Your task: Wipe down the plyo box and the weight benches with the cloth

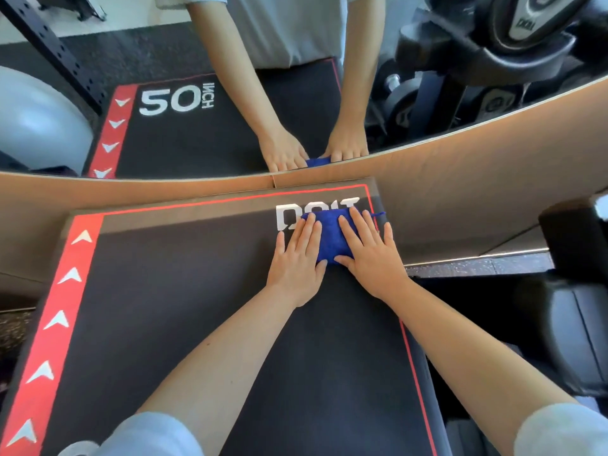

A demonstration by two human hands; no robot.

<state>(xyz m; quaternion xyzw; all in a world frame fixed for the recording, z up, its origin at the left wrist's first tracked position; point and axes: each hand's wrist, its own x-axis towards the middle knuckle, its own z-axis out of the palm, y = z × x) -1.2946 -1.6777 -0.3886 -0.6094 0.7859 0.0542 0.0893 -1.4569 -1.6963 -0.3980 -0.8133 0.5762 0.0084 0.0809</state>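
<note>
left hand [296, 260] + right hand [371, 255] flat, fingers straight, nothing gripped; both pressing blue cloth [330, 233] onto plyo box [197, 307] top, box far-right corner.

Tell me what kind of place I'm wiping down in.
Most likely a gym or weight room. The cloth lies on a padded plyo box, and the wall mirror behind it reflects a weight plate, dumbbells and a grey exercise ball.
</note>
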